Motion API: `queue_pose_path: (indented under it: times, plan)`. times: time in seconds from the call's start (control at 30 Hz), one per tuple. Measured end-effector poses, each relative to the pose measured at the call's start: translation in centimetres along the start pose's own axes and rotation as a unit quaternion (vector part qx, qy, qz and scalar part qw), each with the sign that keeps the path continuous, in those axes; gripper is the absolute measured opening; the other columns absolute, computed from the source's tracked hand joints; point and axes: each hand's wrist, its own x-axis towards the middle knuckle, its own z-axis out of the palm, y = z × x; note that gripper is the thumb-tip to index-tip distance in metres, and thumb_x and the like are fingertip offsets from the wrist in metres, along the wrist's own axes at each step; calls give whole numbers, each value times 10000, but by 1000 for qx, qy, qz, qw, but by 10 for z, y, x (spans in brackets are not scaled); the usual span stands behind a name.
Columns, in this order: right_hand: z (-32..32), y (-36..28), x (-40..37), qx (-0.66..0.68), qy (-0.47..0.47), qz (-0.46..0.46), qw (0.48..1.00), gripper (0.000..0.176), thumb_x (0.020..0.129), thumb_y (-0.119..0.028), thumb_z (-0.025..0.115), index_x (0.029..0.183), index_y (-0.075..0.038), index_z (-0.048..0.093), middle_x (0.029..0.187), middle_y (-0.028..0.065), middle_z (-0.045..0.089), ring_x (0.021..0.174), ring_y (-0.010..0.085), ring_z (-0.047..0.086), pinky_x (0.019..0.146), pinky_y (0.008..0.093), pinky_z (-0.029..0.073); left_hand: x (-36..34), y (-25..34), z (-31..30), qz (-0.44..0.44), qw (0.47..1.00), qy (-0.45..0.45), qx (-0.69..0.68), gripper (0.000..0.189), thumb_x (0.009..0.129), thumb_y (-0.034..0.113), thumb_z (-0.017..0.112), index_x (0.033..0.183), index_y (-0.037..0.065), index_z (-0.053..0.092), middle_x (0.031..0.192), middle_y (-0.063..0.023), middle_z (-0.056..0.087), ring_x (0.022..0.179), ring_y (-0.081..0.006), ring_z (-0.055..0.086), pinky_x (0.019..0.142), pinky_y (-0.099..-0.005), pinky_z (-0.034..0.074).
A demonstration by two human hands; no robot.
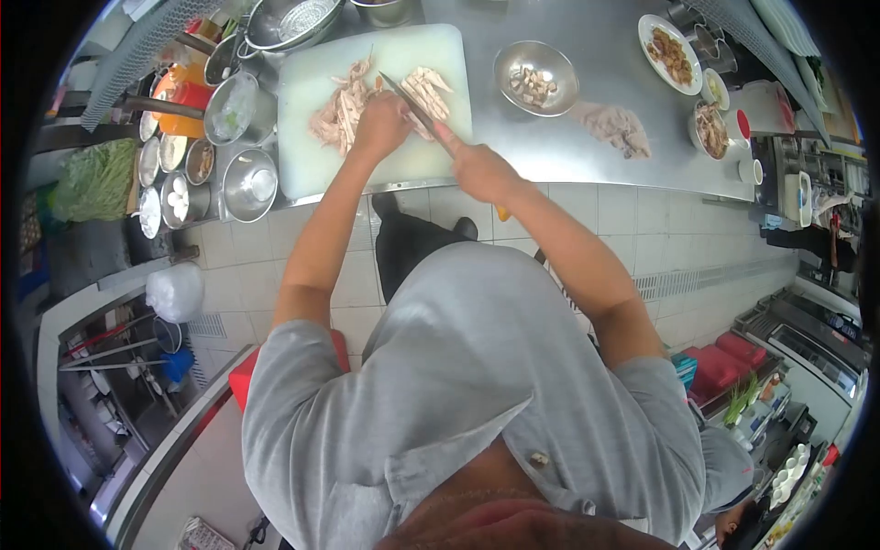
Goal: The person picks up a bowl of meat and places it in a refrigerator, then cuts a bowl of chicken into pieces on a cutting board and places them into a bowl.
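My right hand (486,172) is closed round the handle of a kitchen knife (410,99). The blade points up and to the left over the white cutting board (298,78). My left hand (382,126) lies on the board with its fingers curled down beside the blade, on pale meat that looks like cooked chicken; the fingertips are partly hidden. Left of the blade, a loose pile of meat strips (337,119) spreads over the board. A smaller group of cut meat pieces (429,89) sits to the right of the blade.
A steel bowl (559,101) with diced pieces and a crumpled cloth (612,128) lie right of the board. Further right are a white plate (649,73) of browned food and a bowl (704,147). Several steel pots, including one pot (249,188), crowd the left.
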Motion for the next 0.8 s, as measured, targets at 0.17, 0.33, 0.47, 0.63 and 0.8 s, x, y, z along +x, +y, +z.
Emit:
queue_pose_path:
  times: [0.17,0.33,0.47,0.63,0.8]
  plan:
    - [-22,5,-23,110,21,-17,994,836,1006,-168,586,1678,-340,120,1049,274,697,1009,417,689,921,492,522,-2,0,-20,-19,1000,19,8,361,745,122,851,1051,9,698,1077,-161,697,1036,-339,678,910,-416,547]
    - [-23,15,-42,107,87,15,990,820,1000,-195,598,1675,-324,150,1006,251,710,962,423,692,910,492,527,4,-11,-26,28,998,-10,58,550,780,70,790,1298,36,607,1315,-188,599,1229,-383,576,1046,-454,486]
    - [-18,30,-43,113,113,43,986,814,1000,-205,601,1675,-299,156,1024,254,712,964,426,693,910,492,530,32,12,-20,183,944,-31,272,812,692,-14,758,1463,72,515,1509,-155,501,1408,-395,461,1191,-433,396]
    - [-10,45,-42,124,110,65,984,803,1009,-219,596,1676,-275,153,1052,268,712,995,430,689,925,491,527,77,15,-10,164,940,-195,228,834,673,66,820,1455,72,530,1500,-133,525,1392,-367,497,1162,-433,430]
    - [-7,46,-43,89,119,73,986,793,1014,-228,593,1675,-265,157,1054,276,712,1007,440,684,929,505,521,72,35,-27,49,935,-260,236,797,673,244,870,1386,54,570,1404,-166,573,1315,-345,559,1081,-437,483]
